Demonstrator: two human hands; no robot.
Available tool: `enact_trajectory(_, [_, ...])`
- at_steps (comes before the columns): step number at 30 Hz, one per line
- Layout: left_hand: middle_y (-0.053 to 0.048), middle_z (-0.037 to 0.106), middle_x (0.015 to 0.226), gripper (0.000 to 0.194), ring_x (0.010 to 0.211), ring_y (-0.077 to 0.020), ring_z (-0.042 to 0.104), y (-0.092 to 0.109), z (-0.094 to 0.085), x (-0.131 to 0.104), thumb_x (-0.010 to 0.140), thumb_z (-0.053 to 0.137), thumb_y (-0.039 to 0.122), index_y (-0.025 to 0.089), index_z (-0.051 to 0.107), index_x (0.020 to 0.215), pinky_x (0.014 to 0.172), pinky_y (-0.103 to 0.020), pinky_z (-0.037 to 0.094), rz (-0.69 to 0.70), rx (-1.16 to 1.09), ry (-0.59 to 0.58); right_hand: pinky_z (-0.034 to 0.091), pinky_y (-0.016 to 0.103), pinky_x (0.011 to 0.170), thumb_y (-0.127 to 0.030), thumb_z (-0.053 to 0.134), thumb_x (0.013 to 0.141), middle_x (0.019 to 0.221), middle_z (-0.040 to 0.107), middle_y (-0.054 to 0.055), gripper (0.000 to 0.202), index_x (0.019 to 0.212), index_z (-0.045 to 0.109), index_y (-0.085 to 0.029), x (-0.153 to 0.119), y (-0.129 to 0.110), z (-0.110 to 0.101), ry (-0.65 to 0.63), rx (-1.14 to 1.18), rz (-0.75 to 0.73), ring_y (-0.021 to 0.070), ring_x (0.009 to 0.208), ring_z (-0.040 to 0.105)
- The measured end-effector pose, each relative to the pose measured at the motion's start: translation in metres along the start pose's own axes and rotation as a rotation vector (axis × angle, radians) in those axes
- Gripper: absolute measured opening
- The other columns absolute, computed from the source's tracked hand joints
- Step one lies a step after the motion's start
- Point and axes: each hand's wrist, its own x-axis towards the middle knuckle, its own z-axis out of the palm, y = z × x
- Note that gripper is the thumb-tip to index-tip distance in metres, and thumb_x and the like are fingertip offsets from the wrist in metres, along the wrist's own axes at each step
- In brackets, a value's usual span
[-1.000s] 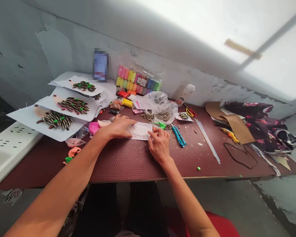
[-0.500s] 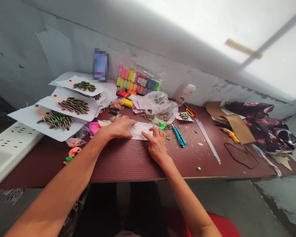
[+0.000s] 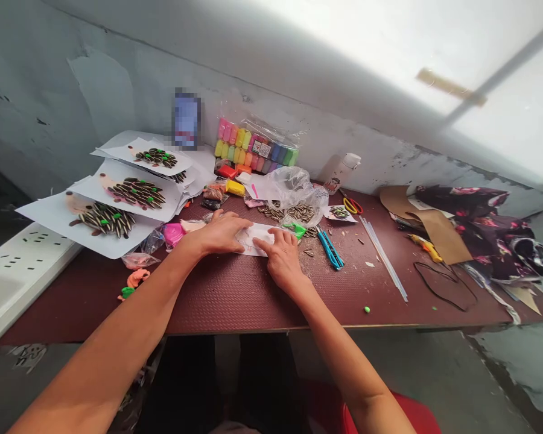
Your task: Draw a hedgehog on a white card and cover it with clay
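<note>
A small white paper with faint reddish marks lies flat on the dark red table. My left hand rests on its left part, thumb and fingers apart. On its right part is my right hand, with the index finger stretched out over the sheet and the other fingers bent. Just beyond my right hand are a green lump and a pile of striped seeds. A pink lump sits left of my left hand.
Sheets with seed-covered hedgehogs are stacked at the left, near a white power strip. Coloured clay packs lean at the back. A blue cutter, scissors, clear sticks and a glue gun lie rightward.
My right hand has shifted slightly left and away from me over the paper. My left hand has hardly moved.
</note>
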Motion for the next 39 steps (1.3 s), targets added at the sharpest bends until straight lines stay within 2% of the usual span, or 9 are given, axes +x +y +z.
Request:
enact_trajectory(5, [-0.01, 0.063, 0.141, 0.07, 0.14, -0.0361, 0.043, 0.001, -0.001, -0.001, 0.075, 0.067, 0.038, 0.025, 0.055, 0.142, 0.116, -0.052, 0.029, -0.006, -0.004, -0.004, 0.029, 0.042, 0.104, -0.019, 0.045, 0.102, 0.146, 0.048, 0.009, 0.047, 0.139, 0.061, -0.043, 0.004, -0.001, -0.001, 0.019, -0.008, -0.009, 0.0281, 0.124, 0.042])
enact_trajectory(11, [-0.009, 0.064, 0.138, 0.066, 0.138, -0.0358, 0.045, 0.003, -0.003, -0.001, 0.075, 0.067, 0.037, 0.027, 0.057, 0.14, 0.115, -0.052, 0.029, -0.002, -0.005, -0.006, 0.029, 0.042, 0.104, -0.023, 0.045, 0.103, 0.147, 0.048, 0.008, 0.042, 0.136, 0.064, -0.041, 0.009, -0.003, -0.001, -0.009, -0.013, -0.035, 0.0278, 0.125, 0.041])
enact_trajectory(18, [-0.006, 0.064, 0.139, 0.064, 0.139, -0.0363, 0.044, 0.004, -0.004, -0.001, 0.074, 0.068, 0.038, 0.031, 0.058, 0.137, 0.115, -0.051, 0.029, -0.001, -0.017, -0.007, 0.03, 0.043, 0.103, -0.019, 0.043, 0.102, 0.145, 0.05, 0.011, 0.048, 0.142, 0.06, -0.038, 0.011, -0.005, -0.002, 0.005, 0.008, -0.035, 0.029, 0.125, 0.042])
enact_trajectory(22, [-0.007, 0.065, 0.138, 0.063, 0.139, -0.0363, 0.045, 0.003, -0.002, -0.001, 0.074, 0.067, 0.037, 0.03, 0.059, 0.136, 0.115, -0.051, 0.029, -0.004, -0.013, 0.002, 0.031, 0.043, 0.102, -0.019, 0.046, 0.101, 0.143, 0.051, 0.01, 0.046, 0.137, 0.064, -0.039, 0.012, -0.004, -0.001, 0.008, 0.027, -0.043, 0.029, 0.124, 0.043])
enact_trajectory(26, [-0.009, 0.063, 0.139, 0.067, 0.138, -0.036, 0.045, 0.001, -0.001, 0.0, 0.075, 0.067, 0.039, 0.027, 0.056, 0.14, 0.116, -0.052, 0.028, -0.002, -0.008, -0.009, 0.031, 0.042, 0.103, -0.016, 0.046, 0.1, 0.145, 0.051, 0.01, 0.046, 0.135, 0.066, -0.038, 0.007, -0.001, -0.001, 0.038, 0.047, -0.018, 0.0281, 0.125, 0.043])
enact_trajectory(34, [-0.009, 0.063, 0.139, 0.067, 0.137, -0.0345, 0.046, -0.001, -0.002, -0.001, 0.076, 0.067, 0.041, 0.028, 0.056, 0.141, 0.113, -0.049, 0.032, 0.01, -0.012, -0.016, 0.031, 0.044, 0.105, -0.013, 0.049, 0.097, 0.146, 0.05, 0.008, 0.05, 0.134, 0.066, -0.04, -0.003, 0.0, -0.005, 0.027, 0.056, -0.027, 0.028, 0.125, 0.042])
enact_trajectory(39, [-0.011, 0.062, 0.14, 0.07, 0.137, -0.0352, 0.046, -0.001, -0.002, -0.001, 0.075, 0.066, 0.043, 0.026, 0.055, 0.142, 0.114, -0.048, 0.032, 0.003, -0.011, -0.02, 0.032, 0.044, 0.105, -0.011, 0.05, 0.096, 0.147, 0.049, 0.008, 0.046, 0.126, 0.072, -0.038, -0.012, 0.005, -0.007, 0.07, 0.062, -0.005, 0.0285, 0.127, 0.041])
